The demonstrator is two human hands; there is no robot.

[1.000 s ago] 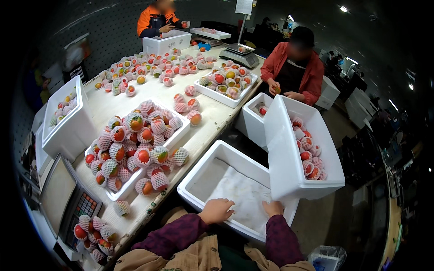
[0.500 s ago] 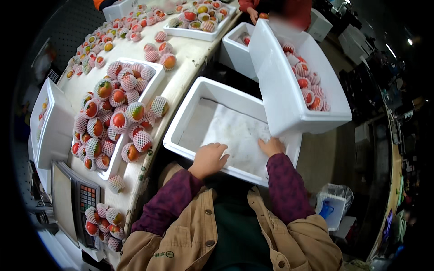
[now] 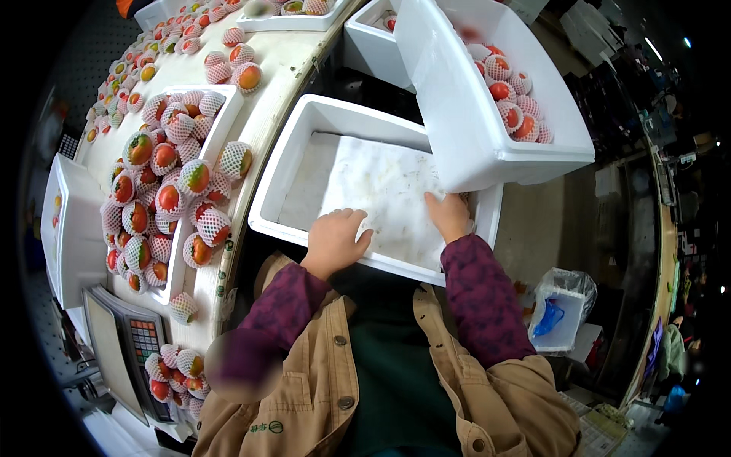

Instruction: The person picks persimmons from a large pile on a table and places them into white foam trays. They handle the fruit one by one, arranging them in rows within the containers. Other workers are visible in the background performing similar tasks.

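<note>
the white foam box [image 3: 282, 167] is overhung by the left hand [image 3: 333, 240], fingers [image 3: 346, 220] parted from thumb, and the right hand [image 3: 451, 217], whose grip cannot be told.

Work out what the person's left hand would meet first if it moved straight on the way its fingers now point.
The left hand would probably meet the white sheet lining the open foam box, though its height above the sheet is hard to judge.

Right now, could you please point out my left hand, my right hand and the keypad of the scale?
Left hand [image 3: 332, 239]: head view, back of the hand.
Right hand [image 3: 450, 218]: head view, back of the hand.
Scale keypad [image 3: 144, 339]: head view, its middle keys.
</note>
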